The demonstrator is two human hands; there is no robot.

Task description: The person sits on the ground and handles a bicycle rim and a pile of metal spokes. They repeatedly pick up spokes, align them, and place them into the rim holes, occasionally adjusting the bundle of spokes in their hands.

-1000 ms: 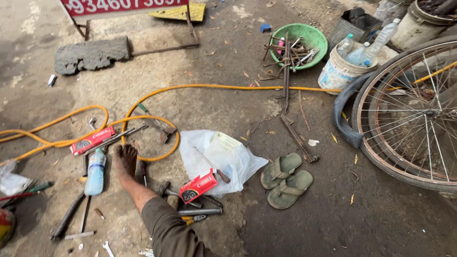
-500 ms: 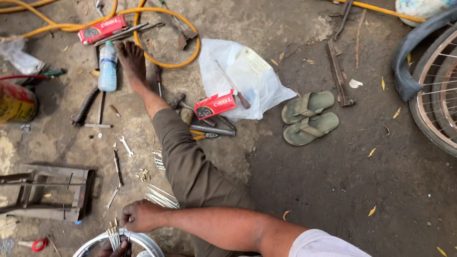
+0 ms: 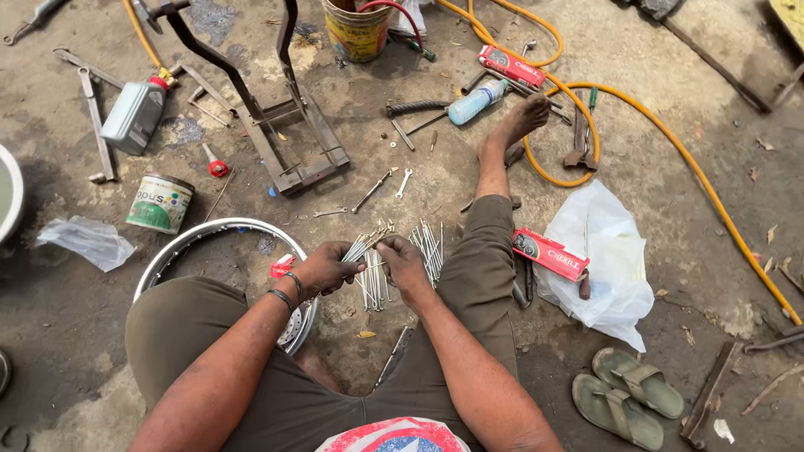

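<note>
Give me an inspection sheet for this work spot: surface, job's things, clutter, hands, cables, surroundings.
Surface: bare, stained concrete floor.
Job's things: bundle of metal spokes in the left hand; more spokes lie on the floor; shiny wheel rim by the left knee.
Clutter: spanners, tins, oil bottle, red boxes, plastic bag, sandals.
Hands: left hand grips the bundle; right hand touches it.
Cables: orange hose loops across the floor.
Surroundings: metal stand; nobody else seen.

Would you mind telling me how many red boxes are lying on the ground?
2: one red box lies near the yellow hose beyond the foot, another red box rests on the white plastic bag. Others may be hidden.
</note>
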